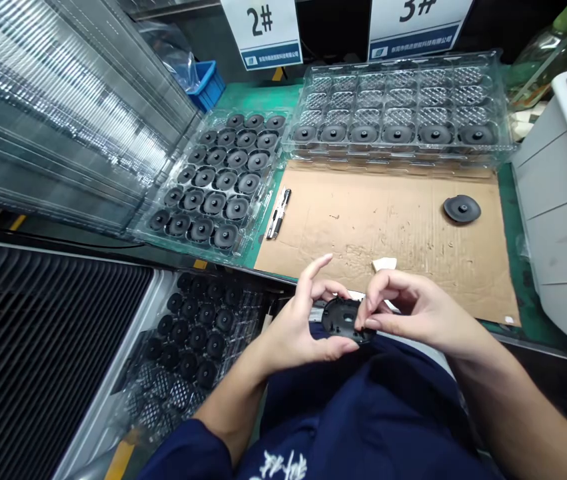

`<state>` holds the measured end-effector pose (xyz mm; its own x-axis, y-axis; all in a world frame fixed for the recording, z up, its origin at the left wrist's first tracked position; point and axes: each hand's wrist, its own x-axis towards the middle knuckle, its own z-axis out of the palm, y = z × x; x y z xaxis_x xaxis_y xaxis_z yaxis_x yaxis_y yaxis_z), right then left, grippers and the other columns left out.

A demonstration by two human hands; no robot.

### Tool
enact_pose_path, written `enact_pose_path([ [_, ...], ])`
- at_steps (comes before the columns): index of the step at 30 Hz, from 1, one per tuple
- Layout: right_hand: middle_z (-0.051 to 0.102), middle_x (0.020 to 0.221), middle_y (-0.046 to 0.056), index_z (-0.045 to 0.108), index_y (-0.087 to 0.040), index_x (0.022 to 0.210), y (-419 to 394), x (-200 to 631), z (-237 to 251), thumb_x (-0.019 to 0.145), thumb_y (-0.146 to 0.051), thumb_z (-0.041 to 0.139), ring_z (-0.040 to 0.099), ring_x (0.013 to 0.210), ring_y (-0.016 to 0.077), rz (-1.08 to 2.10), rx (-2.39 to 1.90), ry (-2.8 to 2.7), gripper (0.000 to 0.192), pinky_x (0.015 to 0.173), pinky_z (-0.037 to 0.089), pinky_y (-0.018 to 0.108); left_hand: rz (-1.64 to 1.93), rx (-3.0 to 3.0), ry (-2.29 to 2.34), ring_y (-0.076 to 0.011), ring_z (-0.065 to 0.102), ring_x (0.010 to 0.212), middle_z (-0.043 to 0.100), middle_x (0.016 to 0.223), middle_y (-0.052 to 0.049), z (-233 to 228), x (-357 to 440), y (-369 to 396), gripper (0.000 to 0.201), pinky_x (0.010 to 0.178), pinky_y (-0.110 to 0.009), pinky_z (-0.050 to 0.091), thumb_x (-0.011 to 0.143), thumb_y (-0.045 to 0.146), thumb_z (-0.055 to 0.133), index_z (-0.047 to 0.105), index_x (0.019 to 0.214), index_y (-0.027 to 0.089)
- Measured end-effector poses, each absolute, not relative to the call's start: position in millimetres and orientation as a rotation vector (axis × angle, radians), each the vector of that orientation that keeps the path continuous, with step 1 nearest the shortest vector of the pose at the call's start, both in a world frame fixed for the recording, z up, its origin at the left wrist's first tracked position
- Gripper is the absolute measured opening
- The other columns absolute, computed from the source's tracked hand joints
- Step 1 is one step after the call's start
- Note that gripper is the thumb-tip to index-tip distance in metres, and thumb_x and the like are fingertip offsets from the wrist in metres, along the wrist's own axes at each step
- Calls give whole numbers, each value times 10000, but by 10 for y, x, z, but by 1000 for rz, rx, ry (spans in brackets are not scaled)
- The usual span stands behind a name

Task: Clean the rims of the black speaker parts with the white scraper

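Observation:
Close to my lap, my left hand [308,320] grips a round black plastic part [337,319] by its edge, thumb below and fingers around the far side. The part's inner face, with small posts and a central hole, is turned up. My right hand [403,310] has its thumb and fingertips pinched together at the part's right edge. Whatever may be between those fingertips is too small to make out. Another black disc [462,209] lies on the cardboard sheet [343,207] at the right. A small white piece [384,264] is just beyond my right hand.
Clear trays of black discs stand at the left [223,180] and back [398,110]. Pens [279,215] lie on the cardboard's left side. A grey bin [558,200] bounds the right. More trayed discs [193,327] sit lower left, below the table edge. A blue basket [208,85] is behind.

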<state>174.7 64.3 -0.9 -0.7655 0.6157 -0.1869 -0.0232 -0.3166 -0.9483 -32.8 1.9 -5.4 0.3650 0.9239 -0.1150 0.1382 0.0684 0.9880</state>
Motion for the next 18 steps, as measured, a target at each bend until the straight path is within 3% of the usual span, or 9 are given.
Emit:
enact_pose_path([
  [6,692,770,-1,562,-177,813,637,1695,-24,751,-161,700,650,719,93,2349,-639,-1281,151,690,510,221,731,1271,962,-268,537,1086,548,1124,-115,-33,-334,24,1009,960,-444,380,696,392,735,44,1416,245],
  [13,683,762,-10,560,-151,796,639,1682,-69,720,-88,717,653,709,70,2511,-515,-1095,185,656,497,177,687,1157,893,-248,569,1046,592,1075,-106,6,-305,52,971,969,-420,371,701,423,724,91,1406,210],
  [18,669,729,-4,458,-159,690,604,1717,-53,737,-105,703,608,643,57,2508,-471,-1121,256,617,472,184,700,1254,904,-254,543,1116,593,1099,-102,11,-282,61,1007,1027,-411,315,654,355,776,111,1398,221],
])
